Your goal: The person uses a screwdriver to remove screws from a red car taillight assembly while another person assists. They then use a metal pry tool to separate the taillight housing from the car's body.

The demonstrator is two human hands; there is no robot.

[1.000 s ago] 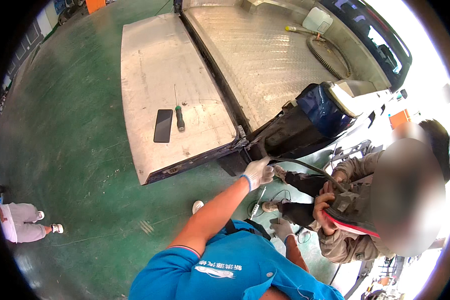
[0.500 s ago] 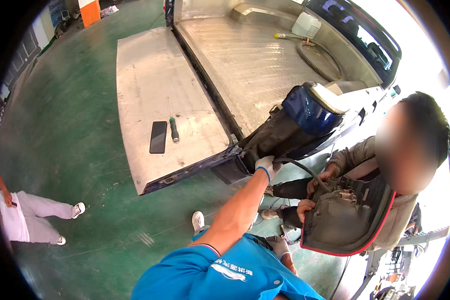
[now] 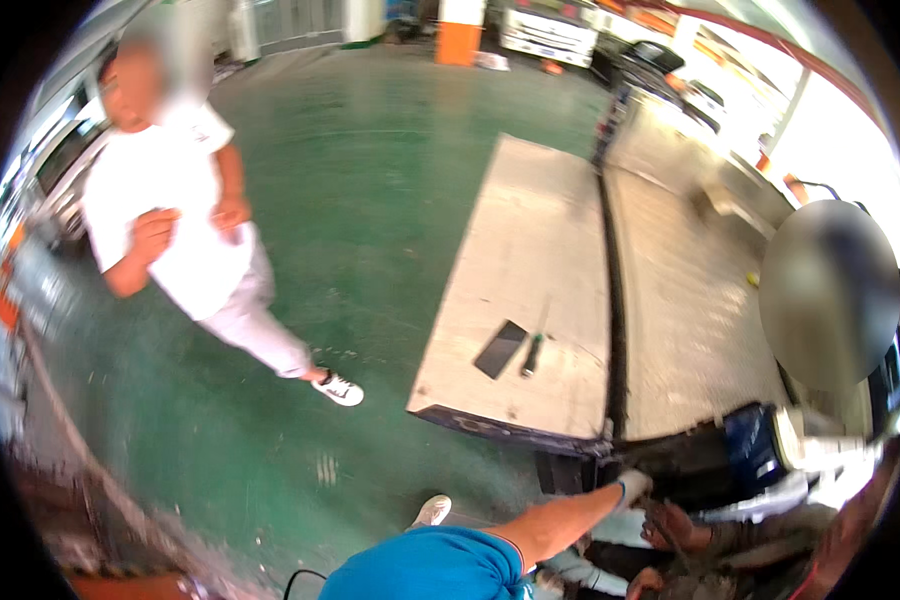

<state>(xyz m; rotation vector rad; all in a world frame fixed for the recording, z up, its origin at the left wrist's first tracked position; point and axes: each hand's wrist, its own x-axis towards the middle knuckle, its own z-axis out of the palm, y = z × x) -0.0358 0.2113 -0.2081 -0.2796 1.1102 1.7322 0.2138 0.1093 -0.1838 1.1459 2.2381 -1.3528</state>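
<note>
My left hand (image 3: 632,487), in a white glove, reaches out from a blue sleeve to the dark rear corner of a pickup truck (image 3: 670,455), just under the lowered grey tailgate (image 3: 530,280). Whether its fingers grip anything there is unclear. My right hand (image 3: 560,578) shows only as a pale patch low at the bottom edge, mostly hidden. A crouching co-worker's bare hands (image 3: 670,527) work right beside my left hand. A black phone (image 3: 500,350) and a screwdriver (image 3: 533,353) lie on the tailgate.
A person in white clothes (image 3: 175,230) stands on the green floor (image 3: 370,200) at left, one white shoe (image 3: 338,389) near the tailgate. The grey truck bed (image 3: 690,290) runs back to the right. My white shoe (image 3: 432,510) is below the tailgate.
The view has swung left and up, bringing the person in white into close view. My left hand stays at the truck's rear corner; the co-worker now sits at the far right edge.
</note>
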